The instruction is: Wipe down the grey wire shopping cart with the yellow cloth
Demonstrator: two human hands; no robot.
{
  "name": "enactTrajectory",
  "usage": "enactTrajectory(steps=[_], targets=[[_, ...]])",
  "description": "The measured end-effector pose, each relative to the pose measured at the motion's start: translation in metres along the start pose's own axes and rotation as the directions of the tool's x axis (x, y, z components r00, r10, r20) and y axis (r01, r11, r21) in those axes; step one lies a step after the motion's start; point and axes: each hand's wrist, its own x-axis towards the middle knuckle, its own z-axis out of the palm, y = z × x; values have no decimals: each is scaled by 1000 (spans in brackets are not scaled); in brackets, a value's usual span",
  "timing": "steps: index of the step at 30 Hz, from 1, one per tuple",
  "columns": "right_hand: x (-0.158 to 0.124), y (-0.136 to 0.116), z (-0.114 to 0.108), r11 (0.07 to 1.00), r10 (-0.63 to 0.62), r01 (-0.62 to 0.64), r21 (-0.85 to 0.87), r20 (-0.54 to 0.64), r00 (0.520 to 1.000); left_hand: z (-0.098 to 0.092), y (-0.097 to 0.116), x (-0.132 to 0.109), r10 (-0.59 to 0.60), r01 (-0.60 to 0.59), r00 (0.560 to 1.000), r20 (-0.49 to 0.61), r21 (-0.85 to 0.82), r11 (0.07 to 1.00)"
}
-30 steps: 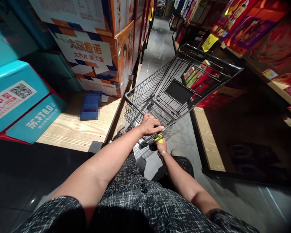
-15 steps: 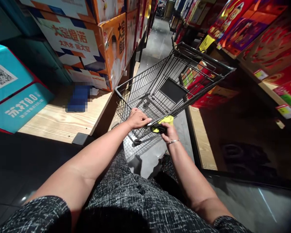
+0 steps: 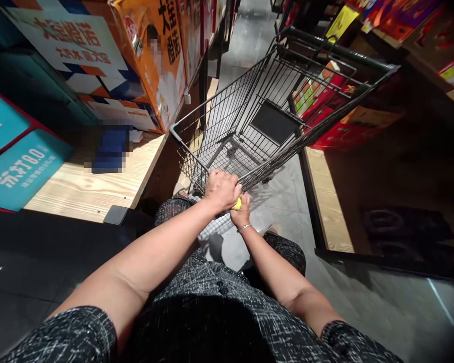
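An empty black wire shopping cart (image 3: 287, 65) stands in a shop aisle right in front of me. My left hand (image 3: 221, 189) is closed over the cart's near handle bar. Just to its right, my right hand (image 3: 241, 213) grips the same handle, where a yellow-green piece (image 3: 237, 203) shows between the two hands. A thin bracelet circles my right wrist. The hands touch each other. A dark flat panel (image 3: 274, 123) lies in the cart's basket.
Stacked orange and white cartons (image 3: 109, 55) and teal boxes (image 3: 20, 166) sit on a low wooden shelf (image 3: 98, 189) at left. Red gift boxes (image 3: 336, 133) fill shelves at right. The grey tiled aisle (image 3: 245, 40) runs ahead.
The cart has come nearer and swung a little right. My right hand slid left along the handle and now covers most of the yellow-green piece, against my left hand.
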Motion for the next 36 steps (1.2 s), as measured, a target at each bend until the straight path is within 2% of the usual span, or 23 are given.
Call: enactTrajectory(steps=[1,3,5,6,8,10,11,13,15,16,19,24,27,29,31,36], targets=[[-5,7,6,995,95,-96,16,51,994,4,0,0,-4,4,1000,-14,9,1000],[-3,11,6,969,226,-230,88,52,973,8,-4,1,17,-16,999,-31,14,1000],[10,-1,-11,942,250,-233,241,-42,967,10,-8,2,54,-53,997,-50,20,998],[18,-11,-24,935,209,-169,313,-97,973,10,-10,2,67,-65,996,-63,26,998],[33,-37,-55,937,19,58,345,-215,976,10,-11,1,80,-77,993,-82,37,996],[44,-64,-82,937,-259,309,164,-271,927,9,-10,0,79,-76,993,-90,38,996],[48,-75,-92,909,-397,415,40,-219,891,9,-10,0,78,-75,993,-88,32,997],[57,-89,-104,798,-590,584,-150,7,808,10,-9,0,76,-75,994,-83,15,997],[70,-93,-110,693,-639,674,-255,214,739,10,-10,0,78,-78,993,-94,3,997],[80,-92,-113,663,-631,683,-306,262,730,10,-10,0,78,-78,991,-106,4,997],[121,-85,-131,627,-534,598,-499,284,796,11,-11,2,78,-74,987,-141,32,997],[205,-83,-183,543,-313,384,-747,244,918,14,-6,6,90,-79,986,-143,79,994],[234,-89,-200,506,-197,284,-814,211,957,17,-2,8,88,-77,985,-146,82,994],[233,-94,-200,471,-171,281,-836,226,959,19,-1,9,93,-81,983,-158,81,993],[218,-98,-190,422,-194,327,-845,268,944,19,-1,9,99,-87,981,-166,77,993],[163,-111,-158,276,-288,501,-820,427,857,18,-2,8,80,-69,983,-166,69,995]])
